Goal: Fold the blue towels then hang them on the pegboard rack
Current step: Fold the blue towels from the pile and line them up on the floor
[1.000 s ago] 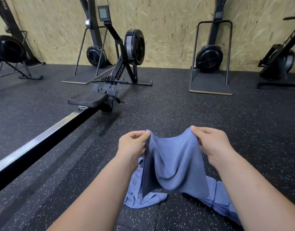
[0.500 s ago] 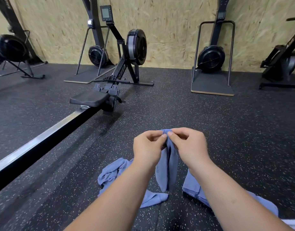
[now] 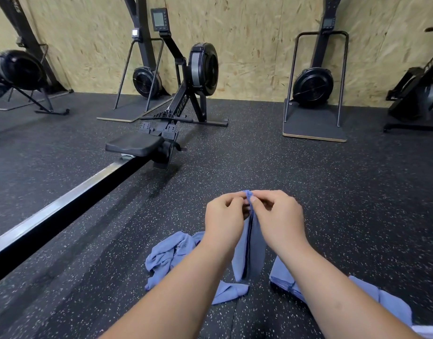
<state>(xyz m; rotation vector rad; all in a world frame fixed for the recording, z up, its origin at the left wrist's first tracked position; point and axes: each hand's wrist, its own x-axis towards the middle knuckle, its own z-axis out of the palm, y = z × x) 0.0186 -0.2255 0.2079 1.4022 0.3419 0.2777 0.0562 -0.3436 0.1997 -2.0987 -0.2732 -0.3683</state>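
From the head camera, looking down over both forearms, the left hand and the right hand meet in the middle of the frame, knuckles almost touching. Each pinches the top edge of a blue towel between thumb and fingertips. The towel hangs straight down from that pinch, doubled over so its two halves lie face to face, and its lower end stops just above the speckled rubber floor. A crumpled towel lies on the floor just left of the hanging one, partly hidden by the left forearm. Another towel lies to the right, running under the right forearm; I cannot tell if it is folded. Further off, a rowing machine stands against a chipboard wall, and its long rail runs toward the lower left. The pegboard rack is not in view. The step in hand looks like the first fold of this towel, with the two top corners brought together. The next move probably calls for one hand to take both corners, so the other can slide down and even up the edges. A second fold would follow. The loose cloth could slip out of line if the pinch shifts. Two towels on the floor suggest the task is at an early stage.
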